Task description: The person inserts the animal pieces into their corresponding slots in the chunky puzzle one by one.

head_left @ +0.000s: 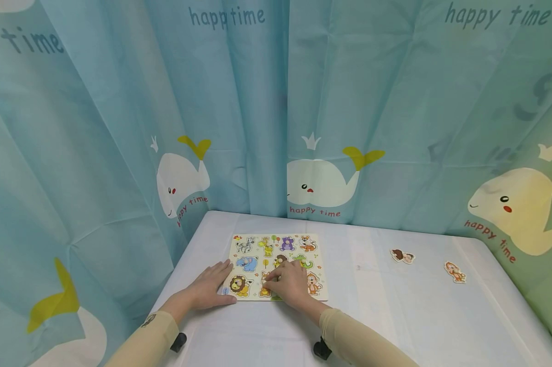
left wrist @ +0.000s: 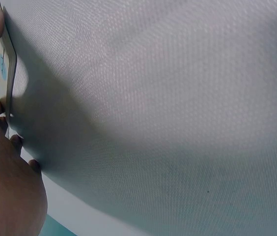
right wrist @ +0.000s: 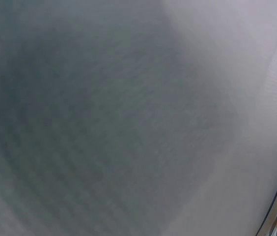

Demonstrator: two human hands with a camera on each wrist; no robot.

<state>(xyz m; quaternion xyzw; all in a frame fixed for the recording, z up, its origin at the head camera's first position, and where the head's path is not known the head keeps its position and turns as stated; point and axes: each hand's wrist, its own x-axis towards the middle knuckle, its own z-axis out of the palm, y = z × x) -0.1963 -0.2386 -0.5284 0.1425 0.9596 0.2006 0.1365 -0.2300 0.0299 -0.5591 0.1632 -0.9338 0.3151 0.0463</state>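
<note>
A wooden animal puzzle board lies flat on the table, with lion, elephant, zebra and other animal pictures in rows. My left hand rests at its left edge, fingers extended and thumb along the near corner; the left wrist view shows the thumb over the board's rim. Over the board's near half, my right hand has thumb and index finger together on the orange kangaroo puzzle piece, pinching its upper part. That hand covers part of the bottom row. The monkey picture shows just right of it.
Two loose puzzle pieces lie right of the board: a brown-and-pale one and an orange monkey. A white cloth covers the table. Blue whale-print curtains hang behind and beside it.
</note>
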